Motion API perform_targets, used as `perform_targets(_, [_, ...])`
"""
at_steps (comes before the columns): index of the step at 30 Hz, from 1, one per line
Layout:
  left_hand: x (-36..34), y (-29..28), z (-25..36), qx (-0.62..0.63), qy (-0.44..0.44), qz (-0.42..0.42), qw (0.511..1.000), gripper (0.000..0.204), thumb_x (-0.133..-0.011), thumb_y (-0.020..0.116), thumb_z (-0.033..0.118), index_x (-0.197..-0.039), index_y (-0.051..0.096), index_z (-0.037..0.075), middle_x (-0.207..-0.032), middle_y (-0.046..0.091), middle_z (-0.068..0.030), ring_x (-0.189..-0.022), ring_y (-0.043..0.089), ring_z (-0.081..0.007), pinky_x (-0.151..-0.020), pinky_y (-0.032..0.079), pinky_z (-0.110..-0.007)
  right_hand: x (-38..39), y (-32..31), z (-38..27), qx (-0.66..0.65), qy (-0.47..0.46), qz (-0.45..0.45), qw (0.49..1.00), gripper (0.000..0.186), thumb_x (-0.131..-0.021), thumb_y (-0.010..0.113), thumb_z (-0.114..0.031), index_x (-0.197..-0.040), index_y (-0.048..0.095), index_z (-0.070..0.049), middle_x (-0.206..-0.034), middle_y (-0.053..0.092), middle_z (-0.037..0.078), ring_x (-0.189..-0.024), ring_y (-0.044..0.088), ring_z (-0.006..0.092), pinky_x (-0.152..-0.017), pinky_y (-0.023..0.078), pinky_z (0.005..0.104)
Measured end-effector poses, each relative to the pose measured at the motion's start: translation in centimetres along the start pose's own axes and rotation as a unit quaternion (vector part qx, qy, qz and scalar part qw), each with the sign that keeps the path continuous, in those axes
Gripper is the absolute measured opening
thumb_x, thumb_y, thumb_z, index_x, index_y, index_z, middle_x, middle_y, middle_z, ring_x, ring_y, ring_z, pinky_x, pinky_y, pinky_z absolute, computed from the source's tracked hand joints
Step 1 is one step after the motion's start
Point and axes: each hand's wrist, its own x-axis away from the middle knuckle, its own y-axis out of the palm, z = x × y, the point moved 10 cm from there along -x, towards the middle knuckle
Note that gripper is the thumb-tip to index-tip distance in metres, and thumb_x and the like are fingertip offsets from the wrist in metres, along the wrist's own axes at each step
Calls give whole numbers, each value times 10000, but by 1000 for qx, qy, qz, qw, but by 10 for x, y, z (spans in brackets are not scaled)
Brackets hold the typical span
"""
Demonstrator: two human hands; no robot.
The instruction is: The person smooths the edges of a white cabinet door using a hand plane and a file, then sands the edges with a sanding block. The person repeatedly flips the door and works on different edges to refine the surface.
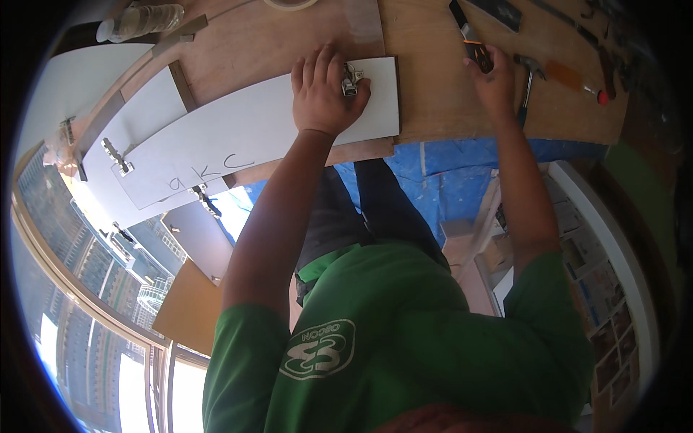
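A long white panel [238,119] with handwriting on it lies on the wooden worktop. My left hand [321,94] rests on its right part, fingers stretched out flat. Between thumb and forefinger sits a metal cabinet hinge [351,81], which the hand partly covers. Over the bare wood further right, my right hand [496,79] is closed round a utility knife [478,56] with a black and orange handle, its front end pointing away from me. A claw hammer [529,76] lies just right of that hand.
More white panels with hinges [117,156] are at the left. A plastic bottle [141,23] and a tape roll [289,2] lie at the back. A dark flat block [498,13] and a red-tipped tool [601,97] lie at the right. Blue sheeting [440,173] hangs below the worktop's near edge.
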Motion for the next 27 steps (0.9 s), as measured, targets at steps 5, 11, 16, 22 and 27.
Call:
perform_targets(5, [0,2,2,-7,-11,-34,999,607,-885,710,440,-1346,575,70,-1493,557,-145,-1436,474,-334,-1231,281,-532,8,-11,-18,-17,-23,15,999,518,-856,843,-258,-1272,625,-39,-1182,637,186,-1119,616,397,-945,520,475])
perform_targets(11, [-1,8,1,-30,-27,-50,998,632,-896,689,443,-1409,537,105,-1565,518,-100,-1475,446,-290,-1256,240,-508,1,-17,-19,8,-18,20,1000,494,-860,821,-229,-1283,638,-51,-1154,625,161,-1110,593,376,-937,506,476])
perform_targets(16, [-2,15,2,-42,-33,-69,996,646,-892,690,436,-1430,526,119,-1578,506,-94,-1487,431,-289,-1251,242,-513,-1,-27,-8,27,-31,22,999,522,-833,831,-229,-1289,639,-63,-1122,612,152,-1063,600,362,-897,505,478])
perform_targets(22, [-1,11,0,-35,-23,-64,997,660,-895,687,444,-1438,522,108,-1574,507,-110,-1485,429,-313,-1243,249,-530,15,-64,-21,-26,-39,68,997,274,-889,799,-253,-1018,694,-35,-905,638,117,-920,613,347,-776,487,449])
perform_targets(27, [0,8,-3,-43,-19,-59,997,660,-894,695,440,-1434,525,102,-1571,508,-120,-1472,440,-327,-1233,267,-536,100,-72,55,-120,246,-118,954,274,-997,707,-253,-917,647,2,-783,631,155,-643,619,253,-588,463,385])
